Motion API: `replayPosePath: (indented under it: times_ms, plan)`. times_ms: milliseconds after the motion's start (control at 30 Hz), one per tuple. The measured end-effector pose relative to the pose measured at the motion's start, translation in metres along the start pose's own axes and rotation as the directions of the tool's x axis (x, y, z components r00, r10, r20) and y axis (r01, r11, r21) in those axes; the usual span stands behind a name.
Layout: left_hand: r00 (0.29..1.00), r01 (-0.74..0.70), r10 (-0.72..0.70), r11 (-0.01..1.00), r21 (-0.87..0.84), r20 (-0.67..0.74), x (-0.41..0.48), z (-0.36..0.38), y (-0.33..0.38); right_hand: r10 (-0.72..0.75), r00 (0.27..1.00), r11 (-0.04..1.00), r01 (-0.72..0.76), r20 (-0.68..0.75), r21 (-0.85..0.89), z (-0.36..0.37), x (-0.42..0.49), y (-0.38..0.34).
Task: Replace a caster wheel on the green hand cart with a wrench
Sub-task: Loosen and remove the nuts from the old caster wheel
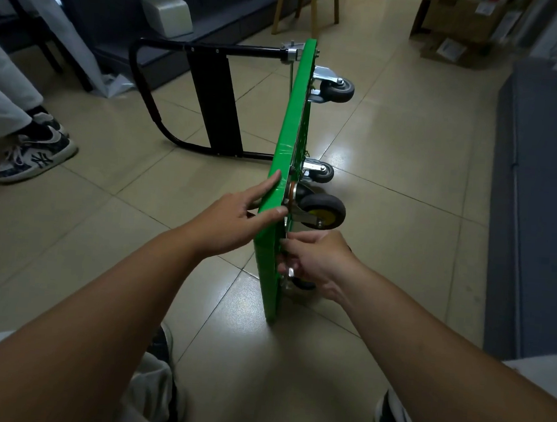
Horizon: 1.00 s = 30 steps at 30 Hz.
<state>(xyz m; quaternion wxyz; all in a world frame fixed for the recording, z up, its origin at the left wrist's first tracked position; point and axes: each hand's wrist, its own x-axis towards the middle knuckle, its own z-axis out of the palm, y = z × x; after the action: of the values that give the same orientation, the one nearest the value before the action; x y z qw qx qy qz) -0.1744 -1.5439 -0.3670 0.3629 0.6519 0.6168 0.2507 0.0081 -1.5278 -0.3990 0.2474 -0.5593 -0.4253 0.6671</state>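
At nine o'clock, a bystander's sneaker (33, 157) bears an "NY" logo on its side. The stickers on the cardboard boxes (462, 16) at one o'clock are too blurred to read.

From twelve o'clock down to the centre, the green hand cart (297, 113) stands on its long edge on the tiled floor (406, 154). Its black handle (216, 46) juts out toward ten o'clock, and its casters point toward three o'clock. The left hand (233, 221) rests on the cart's upper rim near the centre, its fingers (271, 182) nearly straight and spread, the thumb laid across the green edge. Just beside the thumb, at its three o'clock, is the yellow-hubbed caster wheel (323, 210). Just below that wheel, the right hand (316, 259) curls its fingers (289, 246) tightly round a silvery wrench (290, 271), mostly hidden in the grip and held against the cart's underside.
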Motion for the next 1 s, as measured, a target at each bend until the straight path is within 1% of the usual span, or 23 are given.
replayPosePath:
  times_ms: [67,167,233,300,333,367,500,600,700,800,833,867,933,967,1000]
  plan:
    - [0.999,-0.022,0.021,0.999,0.034,0.028,-0.002,0.0,0.002,-0.02,1.0,0.999,0.019,-0.02,-0.05,-0.005,0.002,0.008]
    - [0.998,-0.04,0.039,0.999,0.004,0.047,-0.003,-0.001,0.003,-0.073,0.997,0.997,0.072,-0.027,-0.034,-0.012,0.004,0.022]
    - [0.998,-0.044,0.045,0.999,-0.023,0.042,-0.002,-0.002,0.003,-0.126,0.992,0.989,0.125,-0.01,-0.084,-0.012,0.009,0.032]
    - [0.998,-0.046,0.048,0.998,-0.052,0.041,-0.002,-0.004,0.001,-0.204,0.979,0.955,0.199,0.001,-0.221,-0.01,0.016,0.044]
    - [0.998,-0.043,0.045,0.997,-0.061,0.044,-0.002,-0.004,0.001,-0.233,0.972,0.927,0.223,0.002,-0.301,-0.008,0.019,0.049]
    - [0.998,-0.039,0.042,0.997,-0.068,0.046,-0.001,-0.004,0.0,-0.248,0.969,0.91,0.23,-0.006,-0.345,-0.007,0.021,0.055]
    - [0.998,-0.037,0.04,0.997,-0.067,0.042,-0.001,-0.003,0.0,-0.281,0.959,0.915,0.259,-0.028,-0.309,-0.002,0.034,0.067]
    - [0.998,-0.037,0.041,0.995,-0.09,0.045,0.0,-0.004,-0.002,-0.279,0.96,0.913,0.264,-0.003,-0.309,0.002,0.045,0.069]
    - [0.998,-0.03,0.036,0.992,-0.122,0.046,0.0,-0.006,-0.005,-0.308,0.951,0.887,0.292,0.012,-0.358,0.003,0.054,0.069]
    - [0.999,-0.02,0.026,0.991,-0.129,0.044,0.001,-0.006,-0.005,-0.312,0.95,0.866,0.286,0.004,-0.411,0.001,0.053,0.072]
    - [0.999,-0.014,0.021,0.992,-0.126,0.048,0.001,-0.007,-0.004,-0.309,0.951,0.845,0.277,0.005,-0.457,-0.003,0.052,0.075]
    - [0.998,-0.009,0.016,0.993,-0.12,0.054,0.001,-0.007,-0.003,-0.304,0.952,0.804,0.268,0.02,-0.531,-0.01,0.051,0.08]
    - [0.998,-0.004,0.01,0.995,-0.101,0.062,0.001,-0.007,-0.002,-0.252,0.965,0.719,0.24,0.077,-0.652,-0.026,0.04,0.083]
    - [0.998,-0.004,0.009,0.996,-0.093,0.061,0.001,-0.007,0.0,-0.208,0.975,0.72,0.204,0.075,-0.663,-0.035,0.032,0.082]
    - [0.998,-0.006,0.011,0.996,-0.087,0.058,0.001,-0.007,0.001,-0.173,0.984,0.751,0.162,0.046,-0.64,-0.043,0.026,0.08]
